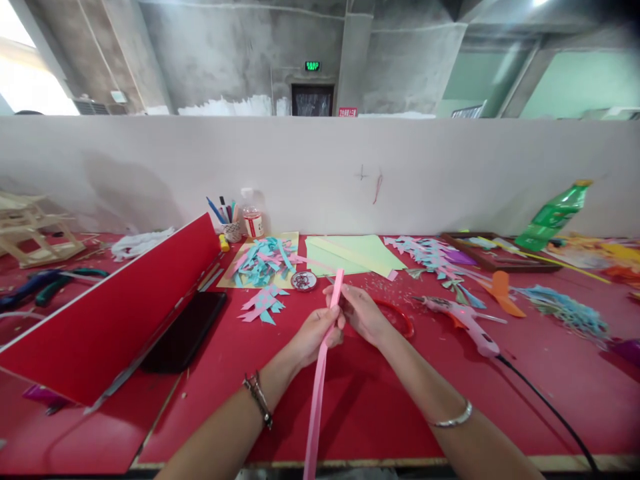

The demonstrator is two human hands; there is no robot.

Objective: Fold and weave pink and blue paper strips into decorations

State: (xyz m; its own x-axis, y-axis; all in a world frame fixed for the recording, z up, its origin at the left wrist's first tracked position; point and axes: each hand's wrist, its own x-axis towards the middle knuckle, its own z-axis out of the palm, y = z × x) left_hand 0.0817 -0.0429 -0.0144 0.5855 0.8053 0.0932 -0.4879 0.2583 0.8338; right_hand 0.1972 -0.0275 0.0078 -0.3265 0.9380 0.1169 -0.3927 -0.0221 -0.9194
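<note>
A long pink paper strip (316,400), folded lengthwise, runs from the table's near edge up between my hands. My left hand (317,333) is closed around it partway up, with thumb and fingers pressed together. My right hand (364,313) pinches the strip near its upper end, just above the left. Behind the right wrist lies a red looped handle (411,325), mostly hidden, which looks like part of a pair of scissors. Left of the hands lies a small pile of cut pink and blue paper pieces (263,304), close to a round dish (303,281).
A red board (125,300) stands on the left beside a black phone (187,330). A pink glue gun (465,320) with a cord lies right. Behind are blue paper scraps (265,260), green sheets (345,250), a pen cup (231,231) and a tilted green bottle (553,217).
</note>
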